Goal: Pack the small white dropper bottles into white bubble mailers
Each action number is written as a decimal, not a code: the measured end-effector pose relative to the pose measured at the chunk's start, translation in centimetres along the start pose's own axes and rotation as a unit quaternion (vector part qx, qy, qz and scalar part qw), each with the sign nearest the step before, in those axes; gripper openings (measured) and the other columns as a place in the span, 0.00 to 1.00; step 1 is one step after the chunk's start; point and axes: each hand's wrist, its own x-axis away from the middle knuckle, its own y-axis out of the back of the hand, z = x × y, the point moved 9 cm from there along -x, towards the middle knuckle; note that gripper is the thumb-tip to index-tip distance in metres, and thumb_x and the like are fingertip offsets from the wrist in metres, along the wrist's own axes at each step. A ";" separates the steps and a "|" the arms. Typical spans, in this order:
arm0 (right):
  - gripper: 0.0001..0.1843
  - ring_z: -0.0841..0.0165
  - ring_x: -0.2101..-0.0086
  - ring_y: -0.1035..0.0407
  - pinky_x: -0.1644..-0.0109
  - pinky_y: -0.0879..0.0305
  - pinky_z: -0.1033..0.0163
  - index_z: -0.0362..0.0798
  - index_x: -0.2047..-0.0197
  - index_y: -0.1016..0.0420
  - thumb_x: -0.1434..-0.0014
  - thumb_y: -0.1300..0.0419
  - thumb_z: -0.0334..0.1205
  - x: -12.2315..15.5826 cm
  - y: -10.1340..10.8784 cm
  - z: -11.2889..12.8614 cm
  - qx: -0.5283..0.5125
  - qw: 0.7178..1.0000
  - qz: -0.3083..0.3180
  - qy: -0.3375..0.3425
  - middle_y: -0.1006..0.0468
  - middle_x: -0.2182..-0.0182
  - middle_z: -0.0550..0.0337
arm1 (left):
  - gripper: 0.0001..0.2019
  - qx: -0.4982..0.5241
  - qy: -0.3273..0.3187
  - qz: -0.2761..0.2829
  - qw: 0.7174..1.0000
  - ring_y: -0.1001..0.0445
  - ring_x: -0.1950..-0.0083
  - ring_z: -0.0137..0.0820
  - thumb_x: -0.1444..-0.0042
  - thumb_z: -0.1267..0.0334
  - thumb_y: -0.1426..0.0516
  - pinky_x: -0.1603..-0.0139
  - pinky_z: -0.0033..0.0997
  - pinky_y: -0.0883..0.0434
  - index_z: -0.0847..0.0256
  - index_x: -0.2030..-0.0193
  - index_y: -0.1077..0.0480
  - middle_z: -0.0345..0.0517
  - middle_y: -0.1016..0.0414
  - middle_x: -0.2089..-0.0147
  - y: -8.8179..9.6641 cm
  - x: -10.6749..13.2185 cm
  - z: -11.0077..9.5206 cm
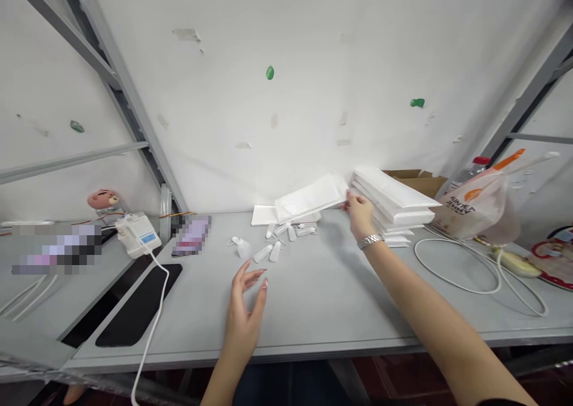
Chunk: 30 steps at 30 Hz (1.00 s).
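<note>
Head view: right hand (359,214) pinches white packet (308,199), left hand (245,301) half-open.

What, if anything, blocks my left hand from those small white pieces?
Nothing visible stands between your left hand and the small white pieces. The nearest ones lie on the grey table, just beyond your fingers.

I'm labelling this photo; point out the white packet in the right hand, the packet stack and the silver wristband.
White packet (308,200): head view, its broad face.
Packet stack (390,206): head view, near side.
Silver wristband (370,240): head view, outer surface.
</note>
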 end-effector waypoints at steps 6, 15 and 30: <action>0.15 0.75 0.80 0.31 0.71 0.31 0.69 0.47 0.76 0.33 0.57 0.32 0.46 3.5 5.3 3.8 -0.339 0.941 0.020 -0.007 0.29 0.84 0.68 | 0.24 0.006 -0.009 -0.037 0.999 0.31 0.47 0.38 0.43 0.57 0.46 0.49 0.44 0.33 0.57 0.41 0.45 0.52 0.30 0.51 0.3 -0.3 -0.3; 0.13 0.74 0.79 0.30 0.74 0.32 0.70 0.45 0.74 0.27 0.58 0.30 0.43 14.7 5.5 1.1 -0.277 0.919 0.175 -0.218 0.25 0.81 0.61 | 0.17 -0.152 -0.222 -0.234 0.934 0.28 0.57 0.43 0.55 0.57 0.38 0.55 0.51 0.29 0.52 0.57 0.32 0.49 0.30 0.60 4.8 5.5 -6.1; 0.15 0.70 0.69 0.36 0.56 0.39 0.61 0.47 0.78 0.33 0.50 0.35 0.47 24.3 0.8 2.4 -0.295 0.831 0.390 -0.264 0.30 0.75 0.63 | 0.53 -0.263 -0.143 0.219 0.929 0.42 0.39 0.51 0.64 0.44 0.36 0.39 0.57 0.48 0.51 0.33 0.59 0.55 0.40 0.41 -3.1 0.6 -4.7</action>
